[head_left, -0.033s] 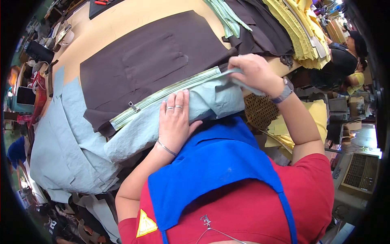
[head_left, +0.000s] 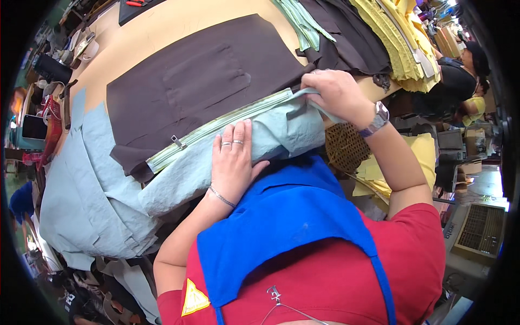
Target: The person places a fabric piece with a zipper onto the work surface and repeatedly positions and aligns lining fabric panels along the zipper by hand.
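A light blue fabric piece (head_left: 195, 172) is draped over the table's near edge. My left hand (head_left: 233, 157) lies flat on it, fingers stretched out and nearly together, holding nothing. To the right, my right hand (head_left: 338, 96) is closed in a pinch on the fabric's edge, lifting a fold of it. A pale green zipper strip (head_left: 227, 122) runs slantwise along this edge, between both hands. Its metal slider (head_left: 177, 142) sits near the left end. Beyond lies a dark brown fabric panel (head_left: 203, 76) with a pocket-like patch. My right fingertips are partly hidden.
Bundled green zipper strips (head_left: 303, 27), dark fabric pieces (head_left: 352, 40) and a yellow fabric stack (head_left: 384, 38) line the back right. A woven basket (head_left: 344, 146) stands below my right forearm. A red-handled tool (head_left: 138, 2) lies at the far edge. Other people (head_left: 471, 81) are at right.
My right hand has shifted slightly left and its wrist has turned a little, with the fabric edge still pinched. My left hand has stayed in place.
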A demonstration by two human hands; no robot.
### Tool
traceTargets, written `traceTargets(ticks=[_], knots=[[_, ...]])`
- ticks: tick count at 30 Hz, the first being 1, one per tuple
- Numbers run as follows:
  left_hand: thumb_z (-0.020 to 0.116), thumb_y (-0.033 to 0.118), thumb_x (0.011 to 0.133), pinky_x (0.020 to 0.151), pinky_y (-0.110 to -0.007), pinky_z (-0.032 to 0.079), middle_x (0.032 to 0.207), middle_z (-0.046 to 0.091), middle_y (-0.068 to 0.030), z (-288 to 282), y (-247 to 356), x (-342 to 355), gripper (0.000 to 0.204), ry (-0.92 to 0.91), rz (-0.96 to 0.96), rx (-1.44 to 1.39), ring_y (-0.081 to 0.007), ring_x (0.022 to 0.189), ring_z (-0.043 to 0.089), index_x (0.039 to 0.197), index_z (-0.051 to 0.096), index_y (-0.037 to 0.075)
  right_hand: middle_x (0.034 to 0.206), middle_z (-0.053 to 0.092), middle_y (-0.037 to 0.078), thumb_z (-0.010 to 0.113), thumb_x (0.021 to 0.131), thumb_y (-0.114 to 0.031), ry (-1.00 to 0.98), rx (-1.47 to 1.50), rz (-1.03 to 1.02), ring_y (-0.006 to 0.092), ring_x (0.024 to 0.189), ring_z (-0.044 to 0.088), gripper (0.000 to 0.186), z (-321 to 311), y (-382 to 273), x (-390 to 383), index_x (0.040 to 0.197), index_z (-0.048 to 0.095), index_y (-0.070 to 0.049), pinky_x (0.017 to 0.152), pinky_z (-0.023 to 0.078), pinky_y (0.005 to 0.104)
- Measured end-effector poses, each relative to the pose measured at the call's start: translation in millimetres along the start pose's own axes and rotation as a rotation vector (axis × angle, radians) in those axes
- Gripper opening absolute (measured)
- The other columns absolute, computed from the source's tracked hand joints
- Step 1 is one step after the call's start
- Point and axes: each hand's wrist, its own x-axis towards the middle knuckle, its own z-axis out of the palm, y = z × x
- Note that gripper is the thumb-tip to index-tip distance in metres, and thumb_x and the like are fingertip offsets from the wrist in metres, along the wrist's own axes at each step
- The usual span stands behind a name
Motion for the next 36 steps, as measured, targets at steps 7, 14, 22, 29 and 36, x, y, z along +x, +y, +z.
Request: traceTargets(ticks=[7, 14, 22, 29, 36], knots=[[0.084, 0.053, 0.073, 0.115, -0.047, 0.038, 0.148, 0.048, -0.0154, -2.8, -0.5, 0.0, 0.108, -0.013, 0.0, 0.001, -0.0328, 0.138, 0.045, 0.155, 0.041, -0.003, 0.096, 0.074, 0.012, 0.076, 0.087, -0.039, -0.195, 0.379, 0.081, 0.0323, 0.093, 0.072, 0.039, 5.9, -39.7, 18.6, 0.109, 0.073, -0.007, 0.085, 0.057, 0.0425], [0.084, 0.052, 0.074, 0.116, -0.048, 0.036, 0.15, 0.046, -0.0153, -1.5, 1.3, 0.1, 0.108, -0.037, -0.025, 0.002, -0.0327, 0.14, 0.044, 0.156, 0.04, -0.002, 0.094, 0.074, 0.013, 0.074, 0.093, -0.036, -0.118, 0.324, 0.135, 0.0336, 0.093, 0.072, 0.028, 43.3, -53.2, 19.4, 0.102, 0.074, -0.009, 0.083, 0.057, 0.0447], [0.083, 0.053, 0.074, 0.118, -0.05, 0.035, 0.151, 0.045, -0.0151, -0.9, 0.9, 0.2, 0.11, -0.072, -0.028, -0.003, -0.033, 0.142, 0.042, 0.158, 0.038, -0.001, 0.093, 0.076, 0.014, 0.075, 0.091, -0.032, -0.041, 0.35, 0.254, 0.0335, 0.091, 0.073, 0.024, 46.2, -56.6, 23.1, 0.094, 0.079, -0.008, 0.082, 0.058, 0.045], [0.083, 0.055, 0.074, 0.115, -0.049, 0.036, 0.148, 0.047, -0.0146, 0.4, 2.1, 1.5, 0.108, -0.048, -0.014, 0.019, -0.0328, 0.138, 0.044, 0.158, 0.041, 0.002, 0.081, 0.075, 0.018, 0.078, 0.087, -0.026, 0.061, 0.405, 0.329, 0.0329, 0.075, 0.074, 0.025, 64.6, -54.2, 21.5, 0.093, 0.079, -0.002, 0.071, 0.058, 0.0395], [0.081, 0.06, 0.074, 0.113, -0.048, 0.037, 0.144, 0.049, -0.0148, -0.8, 0.8, 4.0, 0.106, -0.024, -0.013, 0.019, -0.0332, 0.136, 0.045, 0.157, 0.044, 0.004, 0.079, 0.074, 0.018, 0.079, 0.086, -0.025, 0.069, 0.439, 0.327, 0.0315, 0.073, 0.074, 0.025, 63.4, -56.4, 21.7, 0.092, 0.078, -0.002, 0.069, 0.058, 0.0388]])
